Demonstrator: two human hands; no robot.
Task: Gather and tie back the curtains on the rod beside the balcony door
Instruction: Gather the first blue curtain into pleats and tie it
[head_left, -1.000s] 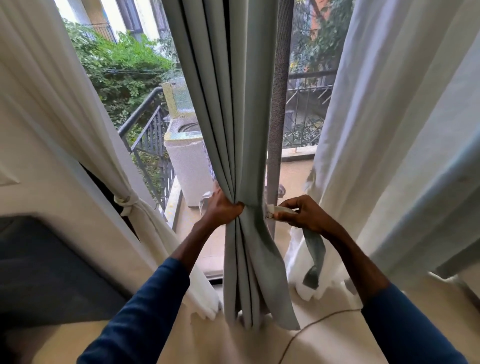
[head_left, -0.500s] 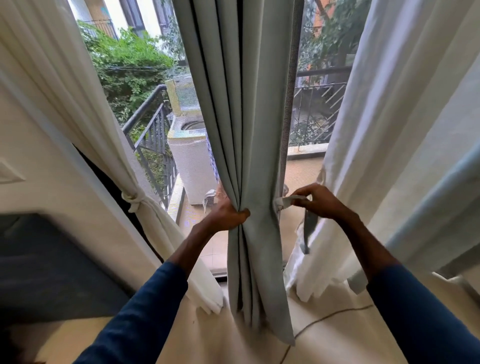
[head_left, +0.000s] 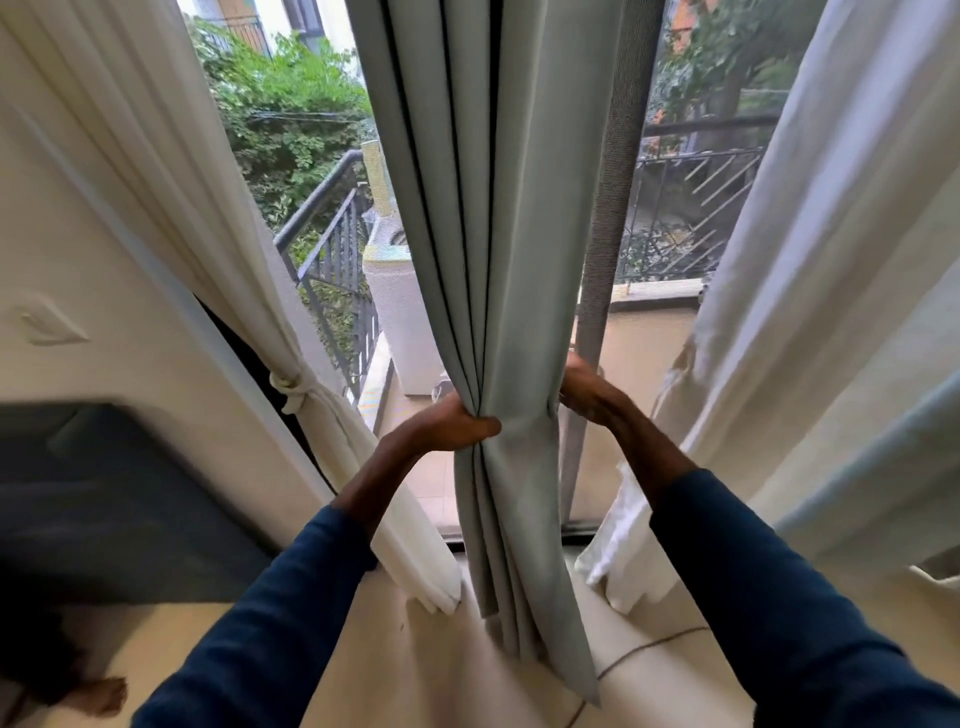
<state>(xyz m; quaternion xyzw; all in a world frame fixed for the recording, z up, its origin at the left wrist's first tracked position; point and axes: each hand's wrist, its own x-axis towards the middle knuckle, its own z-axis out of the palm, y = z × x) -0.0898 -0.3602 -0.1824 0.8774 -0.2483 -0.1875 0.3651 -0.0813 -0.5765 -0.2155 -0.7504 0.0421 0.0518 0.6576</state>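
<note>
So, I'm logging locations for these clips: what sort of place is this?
Likely a room in a home, opening onto a balcony: floor-length grey-green curtain, white curtain tied back, and a railing with greenery outside.

Soft daylight frm outside, edges warped, blurry.

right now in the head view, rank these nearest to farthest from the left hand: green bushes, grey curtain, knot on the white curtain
1. grey curtain, centre, gripped by the left hand
2. knot, on the white curtain to the left
3. green bushes, outside past the railing
</note>
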